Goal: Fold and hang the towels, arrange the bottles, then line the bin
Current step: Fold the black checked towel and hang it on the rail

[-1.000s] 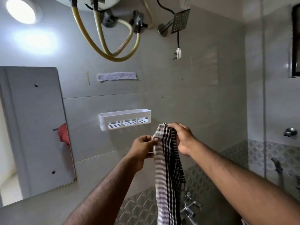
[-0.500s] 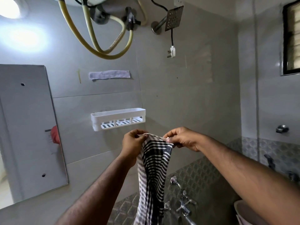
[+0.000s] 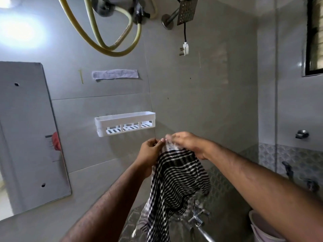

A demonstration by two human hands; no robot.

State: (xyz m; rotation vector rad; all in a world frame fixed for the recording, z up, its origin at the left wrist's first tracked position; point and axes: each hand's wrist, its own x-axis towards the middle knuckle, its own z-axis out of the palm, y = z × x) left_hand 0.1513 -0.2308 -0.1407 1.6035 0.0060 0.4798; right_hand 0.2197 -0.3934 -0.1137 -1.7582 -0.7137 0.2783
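Head view, near field: I see both forearms reaching up and forward from the bottom edge. Left hand (image 3: 150,151) has its grip curled tight on the upper edge of the checked towel (image 3: 176,182), thumb and fingers pinching the cloth. Right hand (image 3: 187,143) pinches the same upper edge just beside the left; its fingertips are motion-blurred, so I cannot tell the exact finger placement. The two hands sit close together, nearly touching. Towel is black-and-white, bunched at the top and hanging down between the forearms, its lower end running out of frame at the bottom.

Behind and below the towel: a chrome tap (image 3: 198,218) on the patterned lower wall tiles. A pale bucket rim (image 3: 257,229) shows at lower right, partly hidden by the right forearm.

Further back on the grey tiled wall: a white slotted shelf (image 3: 125,123), just above and left of the hands. Mirror (image 3: 26,137) at the left. A taped paper strip (image 3: 115,74) above the shelf.

Far, top of frame: yellow hoses (image 3: 111,49) looping down, a square shower head (image 3: 187,10), a dangling white plug (image 3: 185,48). Window (image 3: 314,35) at upper right.
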